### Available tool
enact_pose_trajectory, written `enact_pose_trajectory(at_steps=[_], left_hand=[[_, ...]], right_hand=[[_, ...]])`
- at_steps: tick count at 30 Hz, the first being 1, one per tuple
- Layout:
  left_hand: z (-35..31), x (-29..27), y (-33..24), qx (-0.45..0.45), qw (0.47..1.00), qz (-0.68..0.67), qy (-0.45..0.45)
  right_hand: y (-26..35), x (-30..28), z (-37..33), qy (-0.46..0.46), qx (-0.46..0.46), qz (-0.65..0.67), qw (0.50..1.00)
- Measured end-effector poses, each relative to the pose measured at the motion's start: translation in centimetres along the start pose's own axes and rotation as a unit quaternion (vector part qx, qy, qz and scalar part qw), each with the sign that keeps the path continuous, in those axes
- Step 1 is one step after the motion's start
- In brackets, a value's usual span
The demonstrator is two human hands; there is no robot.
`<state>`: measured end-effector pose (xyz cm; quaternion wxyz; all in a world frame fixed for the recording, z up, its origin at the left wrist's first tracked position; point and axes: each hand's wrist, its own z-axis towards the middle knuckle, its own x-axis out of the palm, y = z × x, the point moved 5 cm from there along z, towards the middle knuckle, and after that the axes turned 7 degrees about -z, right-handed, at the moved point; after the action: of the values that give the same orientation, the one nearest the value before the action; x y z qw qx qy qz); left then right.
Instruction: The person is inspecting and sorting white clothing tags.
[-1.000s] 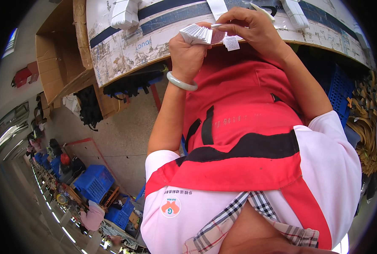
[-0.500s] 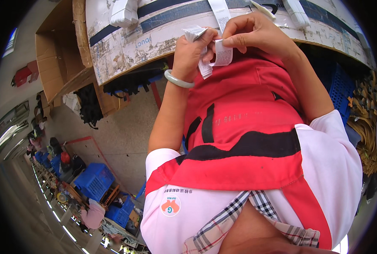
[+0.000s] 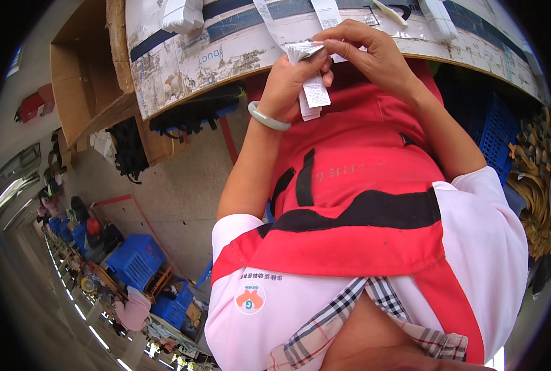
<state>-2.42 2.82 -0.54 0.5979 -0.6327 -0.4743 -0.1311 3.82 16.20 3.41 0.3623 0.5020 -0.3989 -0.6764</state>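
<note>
Left hand (image 3: pixel 288 80) closed around a small stack of white paper tags (image 3: pixel 304 51), fanned top edges showing above the curled fingers, pale green bangle (image 3: pixel 268 117) on the wrist just below. Right hand (image 3: pixel 368 52) meeting it from the right, thumb and forefinger pinched on the top of the stack. One white printed tag (image 3: pixel 316 93) hanging down from the grip, between the two hands, in front of the red apron (image 3: pixel 356 161). Just beyond both hands, the worn edge of a worktable (image 3: pixel 226 55), surface pale and scuffed, with dark blue tape bands across it. On that surface, past the knuckles: long white label strips (image 3: pixel 325 11) lying flat, a folded white bundle (image 3: pixel 181 13) well off to the left, more white strips (image 3: pixel 439 15) off to the right. Open cardboard box (image 3: pixel 84 74) further left of the left hand, beside the table. Black fabric items (image 3: pixel 189 114) tucked under the table edge, below and left of the bangle. Blue plastic crate (image 3: pixel 495 133) to the right of the right forearm, bundled tan straps (image 3: pixel 535 185) beyond it. Far lower left, blue crates (image 3: pixel 136 260) on the floor and another person in pink (image 3: pixel 130 309), small and distant. Nothing between the hands and the table.
</note>
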Motion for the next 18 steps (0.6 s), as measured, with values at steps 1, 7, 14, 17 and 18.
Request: enact_pose_trajectory(at_steps=[1,7,14,17,18], left_hand=[[0.1,-0.2,0.0,0.01,1.0,0.005,-0.011],[-0.1,-0.6,-0.1,0.018,0.997,0.056,-0.041],[0.7,-1.7,0.3,-0.012,0.997,0.057,-0.055],[0.8,-1.8,0.2,-0.014,0.996,0.073,-0.05],[0.9,-1.9,0.3,-0.012,0.996,0.071,-0.047]], right_hand=[[0.5,0.0,0.0,-0.014,-0.039,-0.036,0.998],[1.4,1.8,-0.7,0.016,-0.064,-0.193,0.979],[2.4,1.3,5.3,-0.006,-0.13,-0.228,0.965],[2.4,2.0,6.6,-0.008,-0.118,-0.254,0.96],[2.4,2.2,7.4,-0.006,-0.121,-0.253,0.96]])
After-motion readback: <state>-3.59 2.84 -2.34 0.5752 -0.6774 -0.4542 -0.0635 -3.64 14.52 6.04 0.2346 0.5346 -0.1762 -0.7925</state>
